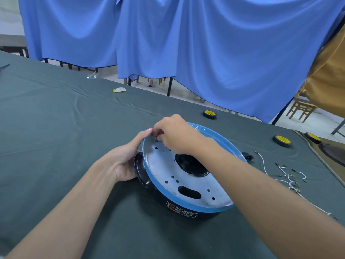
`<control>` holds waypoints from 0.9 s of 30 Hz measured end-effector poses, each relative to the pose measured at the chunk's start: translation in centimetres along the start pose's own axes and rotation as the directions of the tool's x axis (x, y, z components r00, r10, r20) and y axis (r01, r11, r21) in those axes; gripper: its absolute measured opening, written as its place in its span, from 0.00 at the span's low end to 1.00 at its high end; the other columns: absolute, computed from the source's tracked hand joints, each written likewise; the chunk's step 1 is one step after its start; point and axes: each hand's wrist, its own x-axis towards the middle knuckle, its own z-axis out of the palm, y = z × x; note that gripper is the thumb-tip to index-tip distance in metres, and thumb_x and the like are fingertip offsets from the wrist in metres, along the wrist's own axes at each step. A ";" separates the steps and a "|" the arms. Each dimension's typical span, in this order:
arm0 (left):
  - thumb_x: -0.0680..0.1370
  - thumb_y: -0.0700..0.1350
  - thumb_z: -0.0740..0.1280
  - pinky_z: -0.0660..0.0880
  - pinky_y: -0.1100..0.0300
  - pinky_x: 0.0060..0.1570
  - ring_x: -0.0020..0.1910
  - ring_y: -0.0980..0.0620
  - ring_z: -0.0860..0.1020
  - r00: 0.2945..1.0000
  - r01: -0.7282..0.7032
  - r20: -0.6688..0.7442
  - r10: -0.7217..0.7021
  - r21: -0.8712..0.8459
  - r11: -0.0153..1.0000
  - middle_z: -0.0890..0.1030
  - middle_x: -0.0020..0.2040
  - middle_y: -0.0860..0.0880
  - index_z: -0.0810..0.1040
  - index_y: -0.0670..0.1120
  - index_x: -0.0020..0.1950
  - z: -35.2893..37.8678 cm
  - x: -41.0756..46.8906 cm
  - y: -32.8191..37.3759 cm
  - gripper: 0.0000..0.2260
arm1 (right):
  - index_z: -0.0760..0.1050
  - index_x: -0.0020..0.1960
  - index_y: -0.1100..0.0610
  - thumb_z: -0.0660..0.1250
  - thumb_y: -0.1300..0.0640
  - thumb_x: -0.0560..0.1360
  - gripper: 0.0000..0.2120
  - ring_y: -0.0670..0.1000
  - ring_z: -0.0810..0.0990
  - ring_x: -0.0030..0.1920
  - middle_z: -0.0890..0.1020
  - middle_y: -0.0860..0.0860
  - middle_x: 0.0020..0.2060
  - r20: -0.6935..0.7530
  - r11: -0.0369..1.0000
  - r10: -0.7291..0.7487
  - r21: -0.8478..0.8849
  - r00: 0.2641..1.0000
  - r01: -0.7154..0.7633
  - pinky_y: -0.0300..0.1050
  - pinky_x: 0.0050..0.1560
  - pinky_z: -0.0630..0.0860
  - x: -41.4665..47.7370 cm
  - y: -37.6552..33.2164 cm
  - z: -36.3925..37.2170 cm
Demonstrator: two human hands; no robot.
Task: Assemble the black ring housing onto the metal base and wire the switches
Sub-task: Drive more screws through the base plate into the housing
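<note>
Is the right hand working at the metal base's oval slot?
No, the right hand is at small holes by the far edge; the oval slot sits untouched, nearer the camera.

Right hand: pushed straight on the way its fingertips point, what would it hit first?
Probably the metal base by its rim holes; the thumb of the left hand lies just beyond, though depth is unclear.

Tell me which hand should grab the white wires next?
Probably the right hand: the white wires lie on its side, while the left hand holds the black housing at the opposite edge.
</note>
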 end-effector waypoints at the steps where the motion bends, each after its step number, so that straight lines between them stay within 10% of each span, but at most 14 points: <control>1: 0.67 0.64 0.74 0.78 0.49 0.53 0.46 0.42 0.83 1.000 0.001 0.002 -0.001 0.002 1.000 0.85 0.52 0.42 0.86 0.43 0.46 0.0 0.0 0.0 0.24 | 0.81 0.49 0.53 0.60 0.63 0.76 0.12 0.58 0.79 0.47 0.81 0.55 0.46 0.004 1.000 0.010 0.002 1.000 -0.010 0.53 0.47 0.78 0.0 0.1 0.0; 27: 0.61 0.64 0.76 0.77 0.49 0.58 0.46 0.42 0.82 1.000 0.014 -0.020 -0.015 -0.007 1.000 0.83 0.51 0.42 0.85 0.42 0.46 0.2 -0.2 0.1 0.27 | 0.73 0.40 0.50 0.61 0.60 0.75 0.07 0.56 0.76 0.45 0.81 0.53 0.42 -0.090 0.998 0.015 0.067 0.996 -0.009 0.52 0.50 0.77 0.3 0.1 0.1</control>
